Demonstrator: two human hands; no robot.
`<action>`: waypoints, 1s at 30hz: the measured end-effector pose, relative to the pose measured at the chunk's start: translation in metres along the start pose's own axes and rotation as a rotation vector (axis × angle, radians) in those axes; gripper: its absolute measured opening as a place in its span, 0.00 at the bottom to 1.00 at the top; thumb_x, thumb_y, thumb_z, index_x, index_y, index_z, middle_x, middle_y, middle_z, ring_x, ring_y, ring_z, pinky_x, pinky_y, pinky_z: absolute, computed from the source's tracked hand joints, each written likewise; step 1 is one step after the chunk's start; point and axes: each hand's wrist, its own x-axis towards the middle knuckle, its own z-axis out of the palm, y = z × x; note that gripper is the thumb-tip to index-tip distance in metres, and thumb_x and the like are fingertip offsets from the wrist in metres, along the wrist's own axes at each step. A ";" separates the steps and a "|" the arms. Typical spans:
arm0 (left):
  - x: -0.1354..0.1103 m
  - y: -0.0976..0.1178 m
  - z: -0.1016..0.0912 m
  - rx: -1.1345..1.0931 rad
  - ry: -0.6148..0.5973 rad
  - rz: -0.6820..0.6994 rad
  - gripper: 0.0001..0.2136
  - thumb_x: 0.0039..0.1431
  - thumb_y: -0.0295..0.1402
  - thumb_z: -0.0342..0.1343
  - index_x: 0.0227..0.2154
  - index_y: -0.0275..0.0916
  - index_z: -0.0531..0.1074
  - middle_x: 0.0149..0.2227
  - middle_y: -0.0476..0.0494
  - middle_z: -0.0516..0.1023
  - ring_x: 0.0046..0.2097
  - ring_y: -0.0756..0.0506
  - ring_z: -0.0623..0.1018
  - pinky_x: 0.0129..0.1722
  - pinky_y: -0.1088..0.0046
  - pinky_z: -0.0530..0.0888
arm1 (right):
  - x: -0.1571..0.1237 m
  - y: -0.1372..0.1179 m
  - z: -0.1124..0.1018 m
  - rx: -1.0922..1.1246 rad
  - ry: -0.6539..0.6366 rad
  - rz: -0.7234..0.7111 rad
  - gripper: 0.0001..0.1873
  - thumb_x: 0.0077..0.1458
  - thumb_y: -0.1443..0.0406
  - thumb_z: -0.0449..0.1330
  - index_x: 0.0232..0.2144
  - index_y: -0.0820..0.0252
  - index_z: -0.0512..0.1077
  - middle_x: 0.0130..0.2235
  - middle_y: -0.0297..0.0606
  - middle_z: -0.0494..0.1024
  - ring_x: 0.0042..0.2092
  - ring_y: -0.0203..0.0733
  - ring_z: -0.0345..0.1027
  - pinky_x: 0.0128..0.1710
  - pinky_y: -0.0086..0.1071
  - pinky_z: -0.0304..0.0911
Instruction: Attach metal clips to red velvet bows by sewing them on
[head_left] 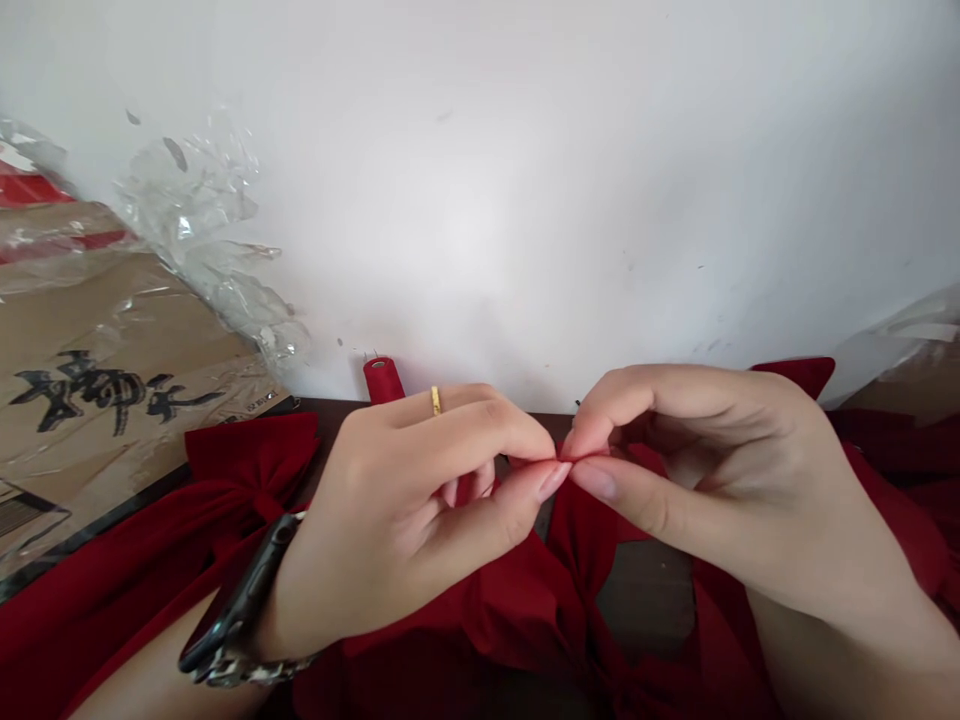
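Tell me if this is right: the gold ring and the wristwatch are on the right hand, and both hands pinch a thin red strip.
No, the gold ring and the wristwatch are on the left hand, not the right hand, as the head view shows. Both hands do pinch the thin red strip.

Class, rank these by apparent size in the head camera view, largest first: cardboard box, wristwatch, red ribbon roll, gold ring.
Cardboard box; then wristwatch and red ribbon roll, unranked, since the watch sits nearer the camera; then gold ring.

Room above hands [405,500] [720,470] up to white wall [480,200] — red fabric [97,570] both sides, cardboard [112,330] far L.
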 end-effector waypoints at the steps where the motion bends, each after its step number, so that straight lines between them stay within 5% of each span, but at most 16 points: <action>1: 0.000 0.000 0.000 0.005 -0.002 -0.001 0.05 0.57 0.25 0.57 0.28 0.40 0.71 0.22 0.54 0.73 0.21 0.56 0.66 0.21 0.82 0.66 | 0.000 0.000 0.000 -0.004 0.004 -0.004 0.02 0.52 0.67 0.66 0.28 0.58 0.76 0.25 0.32 0.74 0.24 0.30 0.64 0.22 0.24 0.62; 16: 0.000 -0.002 0.000 0.021 -0.042 -0.015 0.04 0.58 0.25 0.56 0.28 0.39 0.72 0.22 0.56 0.73 0.21 0.58 0.66 0.22 0.84 0.65 | -0.001 -0.003 -0.005 -0.021 0.034 -0.016 0.02 0.52 0.67 0.65 0.27 0.58 0.76 0.24 0.32 0.74 0.23 0.31 0.63 0.20 0.25 0.60; 19: 0.000 -0.001 -0.002 0.029 -0.053 -0.035 0.05 0.58 0.25 0.56 0.28 0.39 0.72 0.22 0.57 0.73 0.21 0.58 0.66 0.23 0.84 0.66 | 0.002 0.001 -0.011 -0.049 0.134 -0.054 0.04 0.52 0.67 0.66 0.26 0.57 0.75 0.24 0.32 0.73 0.24 0.32 0.63 0.20 0.26 0.58; 24: 0.000 -0.002 -0.002 0.018 -0.062 -0.046 0.05 0.58 0.25 0.56 0.28 0.38 0.72 0.23 0.56 0.74 0.21 0.58 0.67 0.23 0.85 0.65 | 0.011 0.024 -0.031 -0.359 0.392 -0.026 0.23 0.57 0.61 0.62 0.13 0.60 0.62 0.14 0.27 0.56 0.18 0.28 0.48 0.17 0.27 0.45; 27: 0.000 -0.003 -0.001 -0.004 -0.073 -0.055 0.05 0.59 0.25 0.56 0.28 0.38 0.72 0.23 0.56 0.74 0.21 0.58 0.67 0.22 0.84 0.65 | 0.014 0.034 -0.038 -0.522 0.315 0.042 0.08 0.59 0.64 0.59 0.31 0.57 0.77 0.29 0.33 0.77 0.23 0.30 0.62 0.23 0.27 0.59; 30: 0.000 -0.004 -0.001 -0.038 -0.085 -0.068 0.05 0.59 0.25 0.55 0.28 0.38 0.72 0.22 0.56 0.74 0.22 0.57 0.68 0.22 0.84 0.65 | 0.012 0.030 -0.036 -0.431 0.185 -0.037 0.10 0.59 0.65 0.59 0.42 0.52 0.77 0.42 0.36 0.80 0.29 0.35 0.70 0.25 0.29 0.65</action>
